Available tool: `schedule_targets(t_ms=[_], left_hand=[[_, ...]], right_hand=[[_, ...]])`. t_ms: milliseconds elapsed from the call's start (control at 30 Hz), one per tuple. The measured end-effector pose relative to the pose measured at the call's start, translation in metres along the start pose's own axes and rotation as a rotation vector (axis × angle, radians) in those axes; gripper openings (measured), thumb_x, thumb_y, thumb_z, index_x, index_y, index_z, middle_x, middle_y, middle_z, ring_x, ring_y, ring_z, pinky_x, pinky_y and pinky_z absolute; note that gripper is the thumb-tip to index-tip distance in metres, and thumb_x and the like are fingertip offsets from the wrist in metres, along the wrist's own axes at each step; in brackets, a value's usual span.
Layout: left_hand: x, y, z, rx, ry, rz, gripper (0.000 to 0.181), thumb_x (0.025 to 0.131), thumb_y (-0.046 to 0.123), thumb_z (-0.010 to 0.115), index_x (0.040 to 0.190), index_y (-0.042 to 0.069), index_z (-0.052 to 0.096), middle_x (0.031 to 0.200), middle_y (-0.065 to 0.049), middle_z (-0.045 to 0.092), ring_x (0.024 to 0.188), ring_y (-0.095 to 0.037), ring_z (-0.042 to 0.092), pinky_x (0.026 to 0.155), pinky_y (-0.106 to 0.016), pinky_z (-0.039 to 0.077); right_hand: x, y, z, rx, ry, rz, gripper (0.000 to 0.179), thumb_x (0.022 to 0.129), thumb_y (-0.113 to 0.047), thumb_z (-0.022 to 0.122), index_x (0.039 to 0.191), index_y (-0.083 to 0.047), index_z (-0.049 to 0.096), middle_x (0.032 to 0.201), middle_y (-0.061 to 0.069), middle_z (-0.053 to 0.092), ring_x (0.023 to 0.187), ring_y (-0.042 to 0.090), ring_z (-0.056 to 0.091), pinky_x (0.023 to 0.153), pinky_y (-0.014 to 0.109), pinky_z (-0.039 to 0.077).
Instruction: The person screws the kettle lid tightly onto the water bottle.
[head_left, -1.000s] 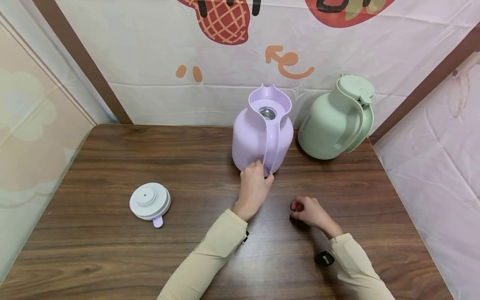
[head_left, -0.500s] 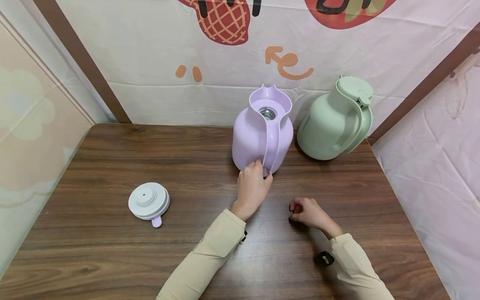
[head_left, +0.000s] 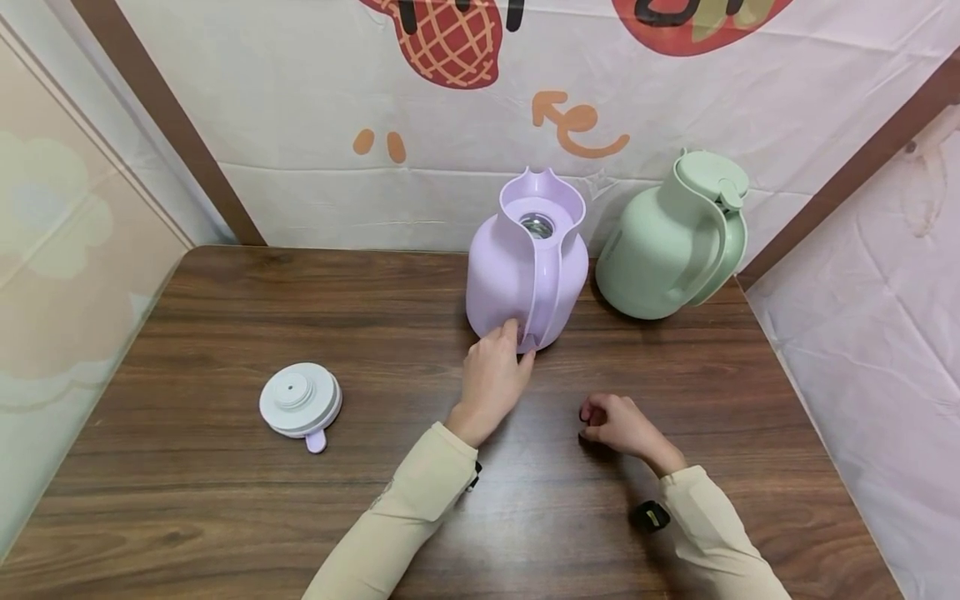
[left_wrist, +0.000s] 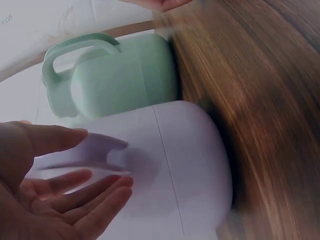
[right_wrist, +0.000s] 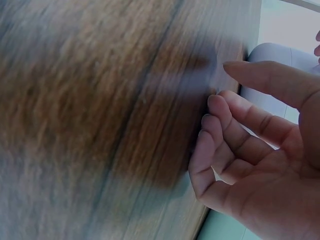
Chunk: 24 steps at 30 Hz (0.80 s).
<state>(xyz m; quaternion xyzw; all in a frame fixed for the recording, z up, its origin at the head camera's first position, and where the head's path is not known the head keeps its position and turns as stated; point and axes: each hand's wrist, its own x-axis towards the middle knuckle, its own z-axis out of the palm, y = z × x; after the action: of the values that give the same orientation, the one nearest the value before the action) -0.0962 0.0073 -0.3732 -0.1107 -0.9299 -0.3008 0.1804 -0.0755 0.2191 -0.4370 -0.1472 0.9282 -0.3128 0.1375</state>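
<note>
A lilac vacuum jug (head_left: 497, 271) stands upright at the back of the table, its top uncovered and a shiny inner opening showing. My left hand (head_left: 489, 382) is at the lower end of the jug's handle (head_left: 547, 287). In the left wrist view, the left thumb (left_wrist: 60, 138) and the loosely bent fingers are spread apart beside the handle, not closed round it. My right hand (head_left: 621, 427) rests on the table to the right, fingers loosely curled with nothing between them. In the right wrist view its fingertips (right_wrist: 204, 122) are at the wood.
A white round lid (head_left: 294, 402) with a lilac tab lies on the table (head_left: 187, 500) at the left. A green vacuum jug (head_left: 652, 250) with its lid on stands close to the right of the lilac one. A printed cloth wall (head_left: 300, 200) rises behind the table.
My left hand has drawn back slightly toward the lower left, and its thumb has come away from the handle. The right hand, both jugs and the lid have stayed put.
</note>
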Motion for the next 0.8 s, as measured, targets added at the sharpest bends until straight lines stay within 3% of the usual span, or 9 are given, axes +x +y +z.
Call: schedule_targets(t_ms=[167,300,500,800], left_hand=[[-0.002,-0.011,-0.008,0.016,-0.03,-0.027,0.033,0.075,0.013,0.072,0.103,0.0,0.062,0.089,-0.014,0.065,0.08,-0.033,0.062,0.065,-0.044,0.049],[-0.003,-0.022,-0.018,0.05,-0.093,-0.065,0.036,0.077,0.015,0.072,0.107,-0.001,0.061,0.093,-0.017,0.063,0.084,-0.035,0.061,0.068,-0.045,0.048],[-0.005,-0.044,-0.041,0.118,-0.197,-0.119,0.039,0.079,0.018,0.071,0.108,-0.004,0.059,0.098,-0.021,0.061,0.09,-0.037,0.058,0.076,-0.045,0.045],[-0.009,-0.079,-0.075,0.222,-0.288,-0.246,0.041,0.08,0.022,0.068,0.108,-0.005,0.058,0.102,-0.026,0.058,0.094,-0.042,0.054,0.074,-0.055,0.043]], right_hand=[[0.0,-0.001,0.0,-0.006,-0.012,0.008,0.013,0.071,-0.003,0.069,0.078,-0.005,0.058,0.064,-0.004,0.053,0.058,0.009,0.048,0.056,0.027,0.041],[0.0,-0.002,0.0,-0.013,-0.015,0.006,0.013,0.071,-0.003,0.069,0.078,-0.005,0.058,0.063,-0.003,0.052,0.057,0.009,0.047,0.055,0.027,0.04],[0.002,-0.004,-0.001,-0.016,-0.013,0.012,0.013,0.071,-0.004,0.07,0.078,-0.005,0.058,0.063,-0.003,0.052,0.057,0.009,0.048,0.056,0.027,0.04],[0.001,-0.002,0.0,-0.024,-0.016,-0.005,0.013,0.071,-0.004,0.07,0.077,-0.006,0.058,0.063,-0.003,0.052,0.057,0.009,0.047,0.055,0.027,0.039]])
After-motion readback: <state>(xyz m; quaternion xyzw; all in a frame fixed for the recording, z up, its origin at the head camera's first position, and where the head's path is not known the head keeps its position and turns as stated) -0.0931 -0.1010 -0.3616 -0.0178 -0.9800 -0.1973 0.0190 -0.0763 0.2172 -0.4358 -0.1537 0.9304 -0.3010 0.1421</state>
